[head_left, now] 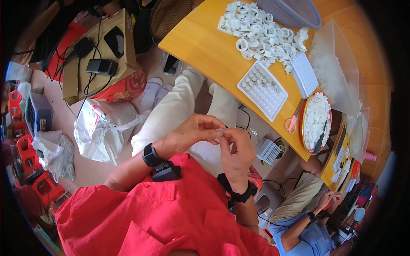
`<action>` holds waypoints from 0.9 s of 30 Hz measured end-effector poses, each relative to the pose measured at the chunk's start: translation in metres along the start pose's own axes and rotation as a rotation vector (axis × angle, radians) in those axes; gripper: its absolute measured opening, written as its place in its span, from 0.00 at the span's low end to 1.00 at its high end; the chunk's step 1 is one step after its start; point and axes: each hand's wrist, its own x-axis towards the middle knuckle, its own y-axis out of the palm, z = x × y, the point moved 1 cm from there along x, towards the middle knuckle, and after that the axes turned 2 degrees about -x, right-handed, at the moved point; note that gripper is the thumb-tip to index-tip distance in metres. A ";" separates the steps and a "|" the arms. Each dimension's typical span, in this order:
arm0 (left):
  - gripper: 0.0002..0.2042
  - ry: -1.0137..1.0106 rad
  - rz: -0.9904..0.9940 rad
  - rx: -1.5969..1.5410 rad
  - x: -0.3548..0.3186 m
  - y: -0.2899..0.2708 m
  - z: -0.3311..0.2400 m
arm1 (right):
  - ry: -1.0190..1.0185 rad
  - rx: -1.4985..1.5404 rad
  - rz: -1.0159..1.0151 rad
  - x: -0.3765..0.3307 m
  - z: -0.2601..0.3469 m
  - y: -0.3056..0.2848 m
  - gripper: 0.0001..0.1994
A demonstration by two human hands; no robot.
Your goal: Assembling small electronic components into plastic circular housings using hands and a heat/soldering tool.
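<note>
My left hand [194,130] and my right hand [235,153] meet over my lap, fingertips pinched together on a small white part [221,133] that is mostly hidden by the fingers. Both wrists wear black bands. On the yellow table [205,47] ahead lie a heap of small white ring-shaped parts [260,32] and a white grid tray [262,89] with several pieces set in its cells.
A second white grid tray [304,73], pink scissors [291,123] and a round red-rimmed tray of white parts [316,121] sit on the table. A cardboard box [100,55], plastic bags [100,128] and red stools [30,153] stand on the floor at left. Another person [305,230] sits at right.
</note>
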 end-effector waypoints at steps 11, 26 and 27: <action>0.07 0.105 -0.205 0.105 0.003 0.013 -0.018 | 0.561 0.763 0.073 0.004 -0.010 0.003 0.07; 0.05 0.284 -0.298 0.453 0.012 0.012 -0.015 | 0.574 0.820 0.082 0.001 -0.028 0.022 0.05; 0.05 0.273 -0.315 0.448 0.013 0.013 -0.014 | 0.589 0.841 0.089 0.001 -0.030 0.022 0.05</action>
